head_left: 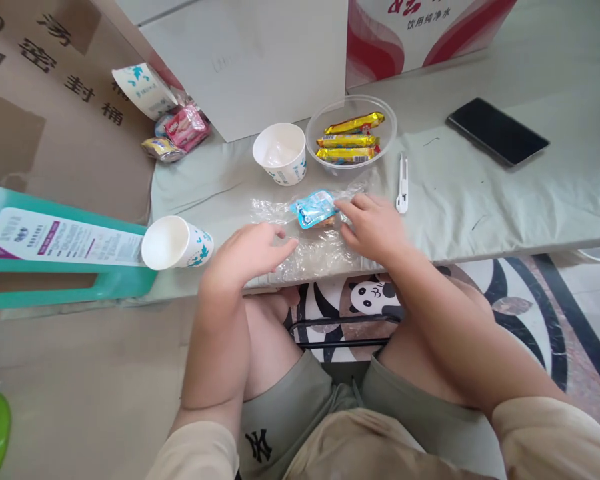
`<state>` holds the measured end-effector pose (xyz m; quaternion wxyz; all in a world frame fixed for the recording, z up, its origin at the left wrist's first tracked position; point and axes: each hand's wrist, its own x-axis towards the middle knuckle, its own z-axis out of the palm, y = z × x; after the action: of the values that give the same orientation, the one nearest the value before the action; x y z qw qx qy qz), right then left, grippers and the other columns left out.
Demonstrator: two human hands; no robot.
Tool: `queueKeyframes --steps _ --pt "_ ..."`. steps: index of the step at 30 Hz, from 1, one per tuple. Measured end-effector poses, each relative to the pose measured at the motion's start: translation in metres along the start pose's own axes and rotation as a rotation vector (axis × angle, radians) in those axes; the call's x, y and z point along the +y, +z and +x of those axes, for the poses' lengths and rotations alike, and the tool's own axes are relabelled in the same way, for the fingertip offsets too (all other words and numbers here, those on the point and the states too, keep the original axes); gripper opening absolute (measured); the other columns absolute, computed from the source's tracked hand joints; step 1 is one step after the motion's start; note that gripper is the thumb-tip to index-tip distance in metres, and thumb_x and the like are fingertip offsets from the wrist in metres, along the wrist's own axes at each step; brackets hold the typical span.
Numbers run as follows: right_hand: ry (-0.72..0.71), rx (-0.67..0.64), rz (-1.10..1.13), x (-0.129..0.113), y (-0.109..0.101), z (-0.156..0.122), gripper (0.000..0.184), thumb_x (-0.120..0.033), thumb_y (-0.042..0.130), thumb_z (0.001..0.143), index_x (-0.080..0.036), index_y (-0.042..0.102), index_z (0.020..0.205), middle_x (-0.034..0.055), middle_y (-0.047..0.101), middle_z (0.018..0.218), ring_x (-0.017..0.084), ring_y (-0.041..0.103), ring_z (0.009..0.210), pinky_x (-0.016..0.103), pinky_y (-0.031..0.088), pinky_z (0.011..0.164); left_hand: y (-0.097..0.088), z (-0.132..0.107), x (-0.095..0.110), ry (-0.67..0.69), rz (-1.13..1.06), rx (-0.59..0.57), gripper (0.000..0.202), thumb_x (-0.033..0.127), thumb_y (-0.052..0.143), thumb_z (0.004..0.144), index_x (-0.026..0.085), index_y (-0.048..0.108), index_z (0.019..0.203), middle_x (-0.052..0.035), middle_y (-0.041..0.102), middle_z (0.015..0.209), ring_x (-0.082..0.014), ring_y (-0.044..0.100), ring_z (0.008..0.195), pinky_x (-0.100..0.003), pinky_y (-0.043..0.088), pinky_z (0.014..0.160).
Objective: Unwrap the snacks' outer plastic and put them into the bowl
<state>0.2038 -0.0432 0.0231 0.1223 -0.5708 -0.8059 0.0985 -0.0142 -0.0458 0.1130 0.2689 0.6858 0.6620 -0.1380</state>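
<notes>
A small blue packet (316, 209) lies on crinkled clear plastic wrap (315, 257) near the table's front edge. Something brownish shows under the packet, too little of it to name. My right hand (373, 225) is at the packet's right edge, forefinger touching or nearly touching it, thumb held apart below. To the left, my left hand (257, 252) hovers over the wrap's edge with thumb and fingers apart, holding nothing. Just behind the wrap are a white paper cup (283, 170) and a clear plastic bowl (393, 127) with yellow-wrapped snack bars (347, 141) in it.
A white utility knife (403, 183) lies right of the bowl, and a black phone (497, 131) farther right. Another paper cup (190, 243) stands beside a green-handled item (125, 287). Pink packets (186, 127) and a tipped cup (147, 92) sit by a cardboard box (65, 127).
</notes>
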Motion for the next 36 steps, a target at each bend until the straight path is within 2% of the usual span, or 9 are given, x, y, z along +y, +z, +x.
queueKeyframes --steps 4,7,12,16,21,25,30,33,36 --pt "-0.17 0.018 0.154 -0.009 0.011 0.012 0.055 -0.02 0.047 0.092 -0.018 0.055 0.147 0.0159 0.056 0.151 0.034 0.051 0.135 0.048 0.045 0.103 -0.01 0.001 0.0 -0.022 -0.035 -0.135 0.039 0.053 0.052 0.088 0.024 0.072 0.104 0.0008 0.071 0.059 -0.0199 0.063 0.058 -0.03 0.041 0.058" --pt "-0.211 -0.008 0.216 -0.016 0.018 0.019 0.065 -0.021 0.053 0.088 -0.021 0.048 0.153 0.0125 0.047 0.161 0.035 0.04 0.147 0.052 0.037 0.114 -0.018 0.0 0.002 -0.154 0.008 0.0 0.043 0.053 0.052 0.087 0.02 0.071 0.109 -0.0011 0.07 0.058 -0.0197 0.059 0.053 -0.03 0.04 0.055" --pt "-0.149 -0.104 0.237 -0.026 0.022 0.027 0.069 -0.023 0.052 0.086 -0.022 0.046 0.155 0.0137 0.059 0.144 0.036 0.056 0.127 0.05 0.042 0.105 -0.035 0.019 0.003 -0.221 -0.067 0.086 0.04 0.052 0.055 0.087 0.019 0.072 0.102 -0.0024 0.068 0.059 -0.0163 0.051 0.046 -0.029 0.038 0.05" --pt "-0.101 -0.104 0.238 -0.027 0.018 0.031 0.061 -0.024 0.048 0.087 -0.021 0.052 0.148 0.0152 0.065 0.129 0.036 0.06 0.118 0.05 0.043 0.1 -0.03 0.048 -0.028 -0.302 -0.057 0.106 0.041 0.051 0.06 0.084 0.014 0.072 0.096 -0.0047 0.065 0.058 -0.017 0.053 0.049 -0.029 0.04 0.051" --pt "-0.067 -0.116 0.33 -0.022 0.013 0.033 0.054 -0.03 0.049 0.086 -0.019 0.06 0.137 0.0152 0.069 0.124 0.035 0.064 0.111 0.048 0.047 0.093 -0.027 0.034 -0.053 -0.377 -0.048 0.051 0.069 0.044 0.07 0.079 0.008 0.059 0.136 -0.0041 0.067 0.066 -0.0209 0.063 0.063 -0.028 0.043 0.055" --pt "0.008 -0.105 0.443 -0.019 0.012 0.034 0.044 -0.03 0.047 0.09 -0.018 0.067 0.128 0.0126 0.074 0.119 0.031 0.067 0.107 0.04 0.048 0.09 -0.037 -0.005 -0.02 -0.05 -0.062 0.326 0.054 0.043 0.065 0.084 0.024 0.061 0.134 0.0001 0.066 0.071 -0.0188 0.063 0.065 -0.029 0.046 0.062" --pt "0.036 -0.039 0.455 -0.016 0.016 0.034 0.04 -0.032 0.041 0.098 -0.02 0.072 0.121 0.0104 0.078 0.11 0.028 0.069 0.1 0.035 0.045 0.082 -0.031 0.0 0.028 0.431 -0.031 0.362 0.026 0.031 0.065 0.086 0.026 0.071 0.111 -0.0031 0.069 0.105 -0.0247 0.066 0.109 -0.036 0.051 0.095" --pt "0.065 -0.015 0.4 -0.015 0.017 0.034 0.041 -0.035 0.039 0.1 -0.02 0.073 0.118 0.0103 0.079 0.105 0.028 0.069 0.094 0.034 0.043 0.076 -0.015 0.017 0.022 0.446 0.017 0.362 0.022 0.026 0.062 0.088 0.023 0.071 0.107 -0.0059 0.065 0.126 -0.029 0.06 0.125 -0.042 0.047 0.107" --pt "0.131 -0.003 0.316 -0.014 0.018 0.036 0.043 -0.036 0.038 0.101 -0.022 0.073 0.122 0.01 0.079 0.104 0.029 0.069 0.09 0.034 0.041 0.072 0.0 0.024 -0.006 0.282 -0.007 0.265 0.036 0.026 0.06 0.089 0.023 0.065 0.124 -0.0081 0.065 0.131 -0.0285 0.065 0.117 -0.042 0.05 0.101"
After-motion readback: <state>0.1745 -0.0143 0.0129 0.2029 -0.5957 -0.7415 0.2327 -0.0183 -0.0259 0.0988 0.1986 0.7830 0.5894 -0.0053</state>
